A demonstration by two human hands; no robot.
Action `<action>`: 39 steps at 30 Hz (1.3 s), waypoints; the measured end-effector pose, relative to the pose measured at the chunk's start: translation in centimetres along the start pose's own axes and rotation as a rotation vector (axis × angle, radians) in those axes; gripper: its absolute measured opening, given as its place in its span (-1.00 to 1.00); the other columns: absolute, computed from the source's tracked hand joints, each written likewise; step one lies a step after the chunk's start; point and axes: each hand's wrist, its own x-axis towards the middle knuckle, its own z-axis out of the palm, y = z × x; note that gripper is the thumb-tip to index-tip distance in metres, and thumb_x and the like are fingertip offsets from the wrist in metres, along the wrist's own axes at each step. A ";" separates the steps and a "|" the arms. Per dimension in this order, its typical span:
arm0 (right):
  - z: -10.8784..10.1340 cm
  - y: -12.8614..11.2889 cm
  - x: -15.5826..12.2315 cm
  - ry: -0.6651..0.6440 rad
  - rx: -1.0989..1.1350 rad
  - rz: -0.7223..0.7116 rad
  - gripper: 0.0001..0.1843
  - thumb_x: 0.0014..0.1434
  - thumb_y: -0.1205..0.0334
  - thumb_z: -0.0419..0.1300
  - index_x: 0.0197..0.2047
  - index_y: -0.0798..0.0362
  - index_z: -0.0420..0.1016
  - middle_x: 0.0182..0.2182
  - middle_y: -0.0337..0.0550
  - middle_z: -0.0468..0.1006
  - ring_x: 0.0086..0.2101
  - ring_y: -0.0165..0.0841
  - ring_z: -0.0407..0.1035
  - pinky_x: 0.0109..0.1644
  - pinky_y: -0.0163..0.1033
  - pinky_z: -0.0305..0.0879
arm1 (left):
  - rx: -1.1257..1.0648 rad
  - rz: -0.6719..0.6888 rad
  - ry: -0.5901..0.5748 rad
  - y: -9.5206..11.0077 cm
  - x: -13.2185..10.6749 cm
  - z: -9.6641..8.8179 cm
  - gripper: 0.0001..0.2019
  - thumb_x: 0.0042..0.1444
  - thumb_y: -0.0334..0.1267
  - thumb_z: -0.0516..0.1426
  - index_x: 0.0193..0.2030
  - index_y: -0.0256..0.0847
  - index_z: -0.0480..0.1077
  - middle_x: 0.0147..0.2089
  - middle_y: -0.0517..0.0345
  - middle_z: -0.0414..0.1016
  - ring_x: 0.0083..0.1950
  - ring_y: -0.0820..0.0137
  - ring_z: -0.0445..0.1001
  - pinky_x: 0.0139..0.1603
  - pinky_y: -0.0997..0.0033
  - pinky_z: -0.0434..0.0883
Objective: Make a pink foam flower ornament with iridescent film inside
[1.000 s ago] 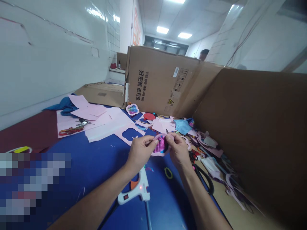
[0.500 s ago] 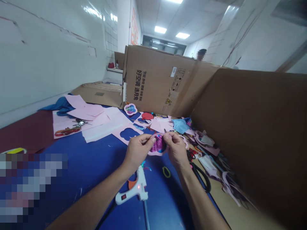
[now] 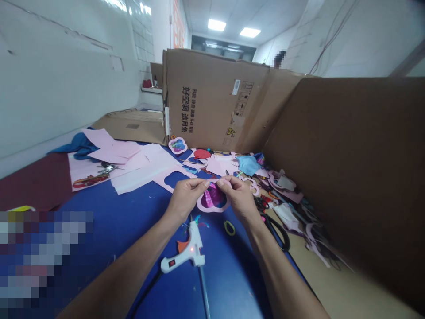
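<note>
On the blue worktable (image 3: 109, 221), the left hand (image 3: 185, 200) and right hand (image 3: 237, 198) pinch a pink-framed foil cutout (image 3: 213, 199), held at lower centre. A dropped wrist could touch the lit glue gun (image 3: 190, 249) just beneath.

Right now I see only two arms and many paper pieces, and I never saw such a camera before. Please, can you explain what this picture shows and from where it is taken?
This is no machine: it is a person working with two bare hands. The picture comes from one camera worn on the person's head, looking forward and down, so the arms enter from below. The left hand and the right hand together hold a pink cut-out frame with shiny purple film inside it, pinching its upper edge. Under the hands is a blue table top. On it lie a white hot glue gun and pink paper sheets. Upright cardboard stands behind them.
</note>
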 end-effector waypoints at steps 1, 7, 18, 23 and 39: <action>0.0 0.0 0.0 -0.003 -0.005 0.010 -0.55 0.05 -0.18 0.56 -0.32 0.03 0.66 -0.47 -0.25 0.54 -0.47 -0.39 0.29 -0.37 -0.27 0.22 | 0.008 -0.005 0.001 0.0 0.0 0.0 -0.68 0.13 0.03 0.40 -0.22 -0.20 0.75 -0.28 0.06 0.70 -0.25 0.29 0.55 -0.19 0.34 0.44; -0.1 0.1 0.1 -0.025 -0.006 0.009 -0.56 0.06 -0.17 0.56 -0.32 0.04 0.66 -0.48 -0.27 0.53 -0.48 -0.41 0.27 -0.38 -0.29 0.19 | 0.005 -0.017 0.012 -0.3 0.1 0.0 -0.68 0.10 0.04 0.42 -0.26 -0.20 0.74 -0.32 0.08 0.69 -0.32 0.33 0.51 -0.25 0.37 0.41; 0.1 0.0 0.1 -0.053 -0.008 0.008 -0.53 0.01 -0.20 0.57 -0.33 0.04 0.66 -0.47 -0.25 0.55 -0.47 -0.40 0.30 -0.36 -0.27 0.23 | 0.016 -0.011 0.009 -0.2 0.1 0.1 -0.67 0.08 0.05 0.43 -0.22 -0.19 0.75 -0.24 0.03 0.73 -0.22 0.26 0.58 -0.14 0.31 0.47; 0.2 -0.4 0.0 -0.095 -0.037 0.013 -0.54 -0.01 -0.18 0.58 -0.36 0.05 0.65 -0.46 -0.23 0.57 -0.45 -0.38 0.33 -0.33 -0.26 0.27 | 0.064 -0.022 -0.021 -0.3 0.1 -0.1 -0.67 0.08 0.07 0.43 -0.25 -0.19 0.75 -0.27 0.06 0.72 -0.25 0.28 0.57 -0.16 0.34 0.45; -0.3 0.2 0.3 -0.149 0.003 0.103 -0.31 0.14 -0.48 0.35 -0.51 0.00 0.41 -0.59 -0.27 0.42 -0.53 -0.40 0.28 -0.43 -0.29 0.25 | -0.101 -0.120 0.247 0.0 1.2 -0.9 -0.65 -0.12 0.01 0.50 -0.37 -0.24 0.67 -0.41 0.08 0.64 -0.42 0.35 0.50 -0.40 0.39 0.40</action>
